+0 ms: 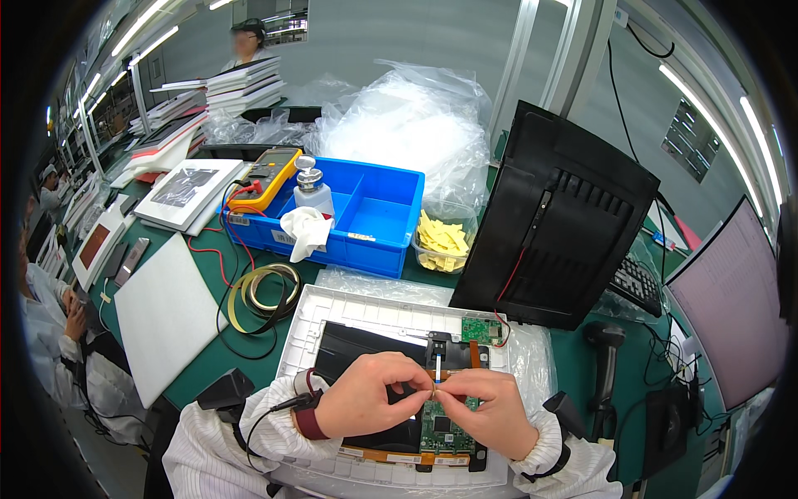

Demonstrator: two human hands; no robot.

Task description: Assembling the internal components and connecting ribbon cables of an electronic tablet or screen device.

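My left hand (366, 401) and my right hand (492, 409) meet fingertip to fingertip, each in a pinch. What lies between the fingers is too small to make out. Just beyond them a white and blue flat cable (438, 368) runs to a black part. Beneath both hands lies an open device in a white housing (301, 333), with a black panel (341, 343), a green circuit board (442, 426) and orange flex strips (475, 356). A smaller green board (482, 330) sits at its far right corner, with a red wire. A cuffed strap with a cable circles my left wrist.
Beyond the device stand a blue divided bin (384, 216) with a multimeter (270, 176) and pump bottle (313, 198), and a tub of yellow slips (442, 239). A black cover (549, 224) leans upright. Tape rolls (266, 291) lie left, a barcode scanner (604, 366) right.
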